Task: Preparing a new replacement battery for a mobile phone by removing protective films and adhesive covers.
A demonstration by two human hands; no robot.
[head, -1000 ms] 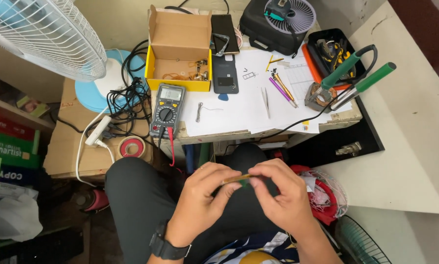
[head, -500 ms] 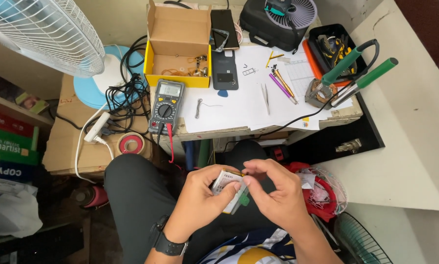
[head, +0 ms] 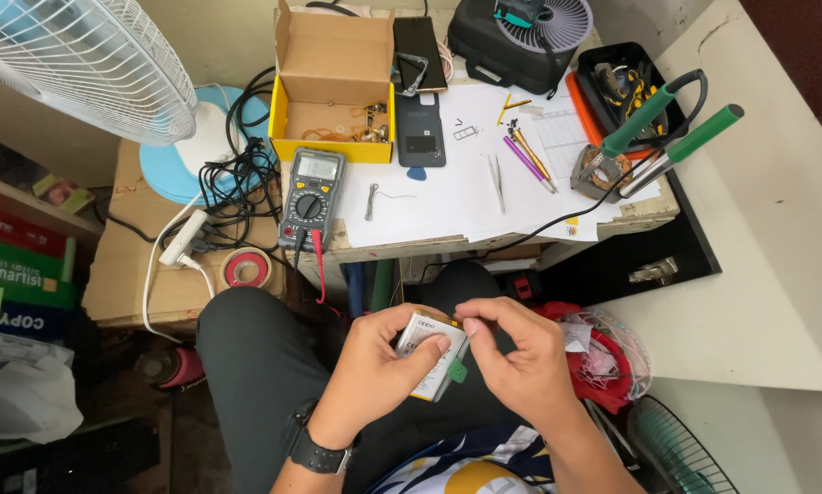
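A flat phone battery (head: 432, 355) is held over the lap, below the table's near edge (head: 411, 249), clasped in the left hand (head: 379, 370). Its top edge is pinched by the right hand (head: 511, 352). The back-off phone (head: 421, 130) lies untouched up top; refitting is judged pending.

Multimeter (head: 308, 194) on the table (head: 447, 240), left of tweezers (head: 497, 181), box (head: 336, 91) behind it

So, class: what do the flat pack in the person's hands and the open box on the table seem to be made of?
Flat pack: looks like a phone battery wrapped in smooth, slightly glossy white film, probably plastic foil, with a green pull tab. Open box: matte brown cardboard inside with raised flaps, and a yellow printed outer face.
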